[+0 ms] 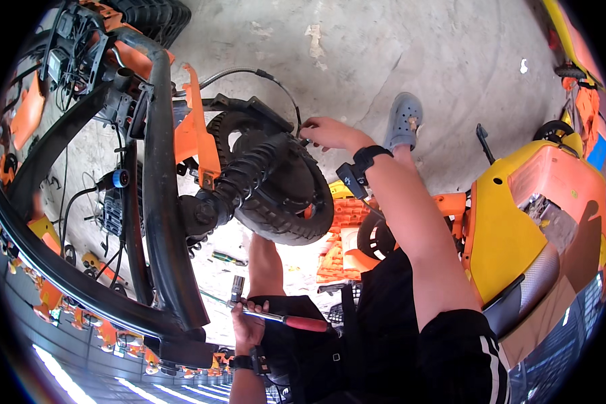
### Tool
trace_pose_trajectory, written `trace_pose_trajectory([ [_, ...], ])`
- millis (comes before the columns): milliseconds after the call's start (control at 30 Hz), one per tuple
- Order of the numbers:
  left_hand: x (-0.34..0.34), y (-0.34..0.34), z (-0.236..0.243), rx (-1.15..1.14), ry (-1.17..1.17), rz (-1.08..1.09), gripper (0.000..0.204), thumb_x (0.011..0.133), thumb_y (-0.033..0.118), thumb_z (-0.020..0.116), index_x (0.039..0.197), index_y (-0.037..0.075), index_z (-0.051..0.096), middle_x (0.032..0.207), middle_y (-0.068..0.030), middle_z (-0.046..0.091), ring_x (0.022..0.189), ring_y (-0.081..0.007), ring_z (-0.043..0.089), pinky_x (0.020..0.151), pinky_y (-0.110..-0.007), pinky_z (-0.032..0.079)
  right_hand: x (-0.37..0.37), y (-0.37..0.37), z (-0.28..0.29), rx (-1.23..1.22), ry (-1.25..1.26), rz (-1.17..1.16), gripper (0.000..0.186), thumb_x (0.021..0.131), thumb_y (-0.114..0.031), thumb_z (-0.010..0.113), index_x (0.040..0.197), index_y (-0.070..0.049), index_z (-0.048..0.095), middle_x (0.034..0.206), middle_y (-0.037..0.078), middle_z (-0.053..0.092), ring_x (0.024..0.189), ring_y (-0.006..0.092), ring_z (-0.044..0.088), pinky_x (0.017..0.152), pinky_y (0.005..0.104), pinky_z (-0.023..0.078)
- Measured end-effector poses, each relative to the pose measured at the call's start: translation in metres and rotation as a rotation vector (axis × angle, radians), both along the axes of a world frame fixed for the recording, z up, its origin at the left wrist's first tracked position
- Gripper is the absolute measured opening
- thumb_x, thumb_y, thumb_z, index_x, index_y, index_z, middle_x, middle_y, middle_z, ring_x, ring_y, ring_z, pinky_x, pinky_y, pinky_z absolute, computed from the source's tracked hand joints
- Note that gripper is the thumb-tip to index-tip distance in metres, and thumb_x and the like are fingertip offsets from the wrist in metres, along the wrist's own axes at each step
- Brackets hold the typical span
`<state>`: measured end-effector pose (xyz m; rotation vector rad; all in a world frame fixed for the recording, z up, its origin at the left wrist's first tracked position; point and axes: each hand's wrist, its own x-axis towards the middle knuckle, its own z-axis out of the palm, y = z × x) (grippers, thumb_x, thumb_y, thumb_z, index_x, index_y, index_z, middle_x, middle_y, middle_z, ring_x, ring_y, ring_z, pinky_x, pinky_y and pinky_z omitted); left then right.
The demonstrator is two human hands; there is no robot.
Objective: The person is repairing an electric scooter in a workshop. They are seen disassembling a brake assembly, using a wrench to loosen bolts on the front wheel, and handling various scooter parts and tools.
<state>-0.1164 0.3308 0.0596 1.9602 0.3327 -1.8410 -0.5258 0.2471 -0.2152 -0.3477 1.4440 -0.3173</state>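
My left hand (246, 328) is wrapped round a ratchet wrench (306, 324) with a red grip, a chrome shaft and an upright socket at its head. Farther up, my right hand (331, 133) has its fingers pinched together at the end of a black arm beside the wheel (286, 225). A small dark piece shows at the fingertips, too small to name. The wheel has a knobby black tyre and stands by a black coil spring shock absorber (256, 168). A black cable (286, 87) runs down close to my right fingers.
A black tubular frame (160, 202) with an orange panel (196, 135) fills the left side. Under the wheel lies a green screwdriver (229, 258). Orange parts (347, 215) are beside my right forearm. To the right stands a yellow body shell (505, 222). My clog (404, 118) rests on concrete.
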Motion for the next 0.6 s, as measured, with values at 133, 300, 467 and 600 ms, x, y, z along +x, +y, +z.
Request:
trace_pose_trajectory([
  [133,0.000,0.000,-0.002,0.000,-0.004,0.008,0.014,0.087,0.023,0.062,0.092,0.011,0.059,0.069,0.0000,0.052,0.068,-0.0161,0.055,0.096,-0.045,0.044,0.000,-0.004,0.002,-0.083,0.025,0.150,0.020,0.086,-0.012,0.060,0.102,-0.001,0.065,0.089,0.008,0.067,0.084,0.0175,0.065,0.070,0.0317,0.053],
  [300,-0.001,0.000,-0.001,-0.013,0.020,0.000,0.014,0.087,0.022,0.062,0.092,0.010,0.059,0.070,-0.0006,0.053,0.068,-0.0165,0.056,0.097,-0.044,0.044,0.005,0.018,0.000,-0.368,0.061,-0.057,0.024,0.081,0.003,0.061,0.105,-0.001,0.065,0.096,0.009,0.069,0.092,0.0185,0.065,0.080,0.0307,0.051],
  [467,0.006,0.002,-0.003,-0.015,0.040,0.043,0.013,0.086,0.021,0.063,0.092,0.011,0.058,0.071,-0.0033,0.057,0.070,-0.0193,0.059,0.097,-0.047,0.044,0.017,0.030,0.003,-0.438,0.052,-0.304,0.027,0.078,0.000,0.064,0.105,-0.002,0.066,0.098,0.012,0.069,0.095,0.0225,0.065,0.081,0.0327,0.050],
  [600,0.003,0.001,-0.001,-0.015,0.029,0.037,0.013,0.087,0.021,0.062,0.092,0.010,0.058,0.071,-0.0019,0.055,0.069,-0.0176,0.057,0.097,-0.045,0.044,0.013,0.023,0.008,-0.215,0.098,-0.240,0.026,0.084,-0.015,0.063,0.105,-0.001,0.066,0.096,0.014,0.068,0.088,0.0218,0.067,0.077,0.0314,0.052],
])
